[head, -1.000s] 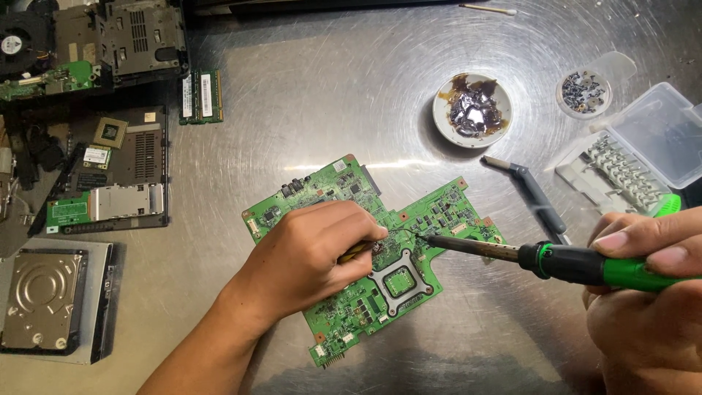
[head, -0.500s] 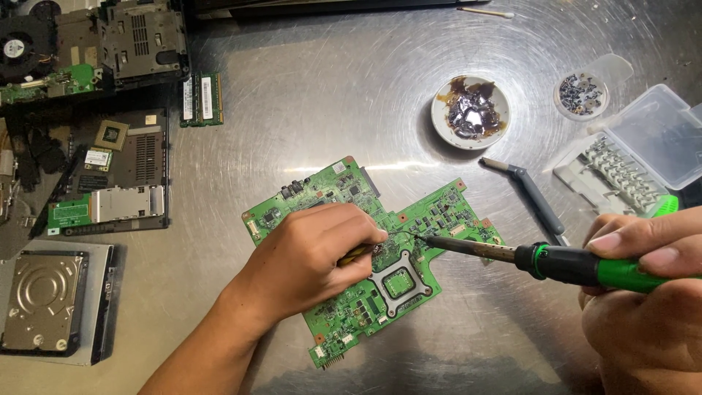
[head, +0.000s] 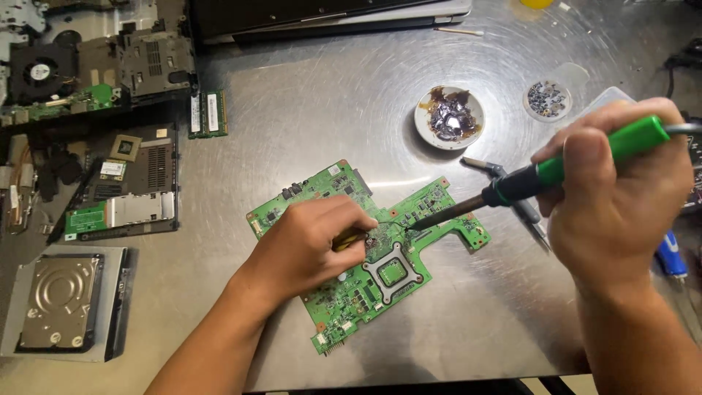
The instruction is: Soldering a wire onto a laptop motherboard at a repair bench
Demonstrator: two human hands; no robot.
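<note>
A green circuit board lies flat on the metal table. My left hand rests on the board and pinches a thin yellowish tool whose tip touches the board near its middle. My right hand grips the green handle of a soldering iron, lifted and tilted so the dark tip points down-left and meets the board just right of my left fingers. A square socket frame sits on the board below the tip.
A white dish of dark residue and a small dish of metal bits stand behind the board. Tweezers lie under the iron. Opened laptop parts, memory sticks and a hard drive fill the left side.
My right hand has risen and tipped the iron's handle upward, now covering the clear parts box at right. The iron's tip stays on the board. My left hand has barely moved.
</note>
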